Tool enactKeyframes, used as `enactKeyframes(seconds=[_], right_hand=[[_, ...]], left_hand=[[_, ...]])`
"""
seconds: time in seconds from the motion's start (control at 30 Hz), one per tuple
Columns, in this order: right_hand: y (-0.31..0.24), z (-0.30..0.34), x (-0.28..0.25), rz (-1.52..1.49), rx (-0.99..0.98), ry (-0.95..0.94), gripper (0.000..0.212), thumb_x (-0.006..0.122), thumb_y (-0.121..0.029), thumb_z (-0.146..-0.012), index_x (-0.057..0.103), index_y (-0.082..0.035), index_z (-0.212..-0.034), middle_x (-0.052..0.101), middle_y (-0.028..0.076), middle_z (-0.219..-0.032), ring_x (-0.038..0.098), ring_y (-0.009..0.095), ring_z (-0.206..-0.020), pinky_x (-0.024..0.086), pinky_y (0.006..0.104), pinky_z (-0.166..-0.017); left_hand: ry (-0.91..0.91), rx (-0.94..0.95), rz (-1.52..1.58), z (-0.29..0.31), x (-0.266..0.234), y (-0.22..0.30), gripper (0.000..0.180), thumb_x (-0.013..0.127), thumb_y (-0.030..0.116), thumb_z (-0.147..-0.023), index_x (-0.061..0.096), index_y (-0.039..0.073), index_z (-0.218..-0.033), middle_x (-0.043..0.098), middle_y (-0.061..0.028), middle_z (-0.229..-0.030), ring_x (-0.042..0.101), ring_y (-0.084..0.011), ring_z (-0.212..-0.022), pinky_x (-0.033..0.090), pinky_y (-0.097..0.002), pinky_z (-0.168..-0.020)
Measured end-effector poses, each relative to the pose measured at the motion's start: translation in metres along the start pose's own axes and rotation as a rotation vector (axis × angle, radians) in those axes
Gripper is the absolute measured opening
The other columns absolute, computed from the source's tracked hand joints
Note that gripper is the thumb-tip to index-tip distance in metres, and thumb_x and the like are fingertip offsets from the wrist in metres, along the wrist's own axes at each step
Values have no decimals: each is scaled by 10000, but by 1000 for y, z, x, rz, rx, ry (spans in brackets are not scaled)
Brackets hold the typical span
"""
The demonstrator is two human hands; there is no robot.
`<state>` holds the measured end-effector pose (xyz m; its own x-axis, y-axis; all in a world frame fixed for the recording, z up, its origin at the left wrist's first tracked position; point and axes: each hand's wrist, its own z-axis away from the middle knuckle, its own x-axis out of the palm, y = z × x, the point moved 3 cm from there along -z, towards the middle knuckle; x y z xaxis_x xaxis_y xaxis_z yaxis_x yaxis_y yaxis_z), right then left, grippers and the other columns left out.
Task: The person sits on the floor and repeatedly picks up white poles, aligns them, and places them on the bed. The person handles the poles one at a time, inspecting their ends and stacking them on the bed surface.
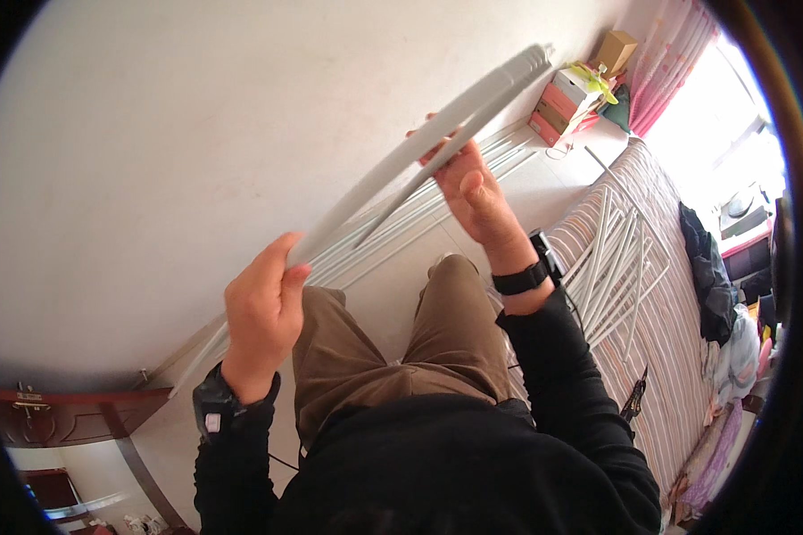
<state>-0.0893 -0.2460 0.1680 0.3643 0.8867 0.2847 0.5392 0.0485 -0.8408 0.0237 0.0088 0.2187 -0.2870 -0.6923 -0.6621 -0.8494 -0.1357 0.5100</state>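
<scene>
A long white tube point(366, 192) slants up from my left hand point(263, 308), whose fingers and thumb are closed round its lower end. Alongside it runs a thinner grey-white tube point(410, 189); its lower end hangs free and the two come together near the top. My right hand point(477, 192) is turned palm up, partly hidden behind both tubes. Its fingers pass behind them with the tips showing on the far side, and the thumb stays off the tubes.
Several long white tubes point(500, 160) lie on the floor along the wall. More tubes point(611, 259) are heaped on a striped bed point(669, 392) at my right. Stacked boxes point(567, 102) stand in the far corner by a pink curtain point(674, 67). A dark red door point(71, 415) is at the left.
</scene>
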Motion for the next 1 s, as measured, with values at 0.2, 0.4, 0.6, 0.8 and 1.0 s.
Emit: enactKeyframes(seconds=[0.2,0.4,0.6,0.8,1.0], right_hand=[[0,-4,56,-251,42,118,457,596,-378,-938,486,-90,-1275,631,121,-1050,621,263,-1012,491,426,-942],[-13,-5,59,-400,-32,290,199,466,-267,-1013,509,-72,-1015,604,88,-888,628,220,-848,543,401,-829],[-44,-7,-20,-400,-179,313,275,524,-311,-985,510,-49,-1067,532,31,-857,540,157,-773,487,337,-798],[-74,15,-151,-756,-203,545,308,485,-304,-994,462,3,-1009,490,68,-868,496,175,-777,490,302,-733],[-17,37,-142,-806,-37,755,357,461,-345,-1000,470,-5,-892,471,69,-788,478,194,-718,492,319,-737]], left_hand=[[-45,91,10,-27,49,11,459,581,154,-927,452,26,-1348,629,-182,-907,617,-355,-756,493,-415,-617],[-206,-32,207,-26,71,5,526,602,205,-923,408,49,-1387,627,-197,-878,611,-332,-752,478,-396,-633],[-509,-319,299,38,71,-38,426,640,255,-904,496,78,-1264,581,-136,-722,541,-267,-646,427,-342,-598],[-231,-350,-14,99,13,-92,249,674,260,-853,561,69,-965,599,-110,-752,581,-328,-717,436,-403,-623],[22,15,-361,102,6,-76,214,720,213,-796,590,85,-908,581,-73,-750,557,-285,-682,416,-399,-598]])
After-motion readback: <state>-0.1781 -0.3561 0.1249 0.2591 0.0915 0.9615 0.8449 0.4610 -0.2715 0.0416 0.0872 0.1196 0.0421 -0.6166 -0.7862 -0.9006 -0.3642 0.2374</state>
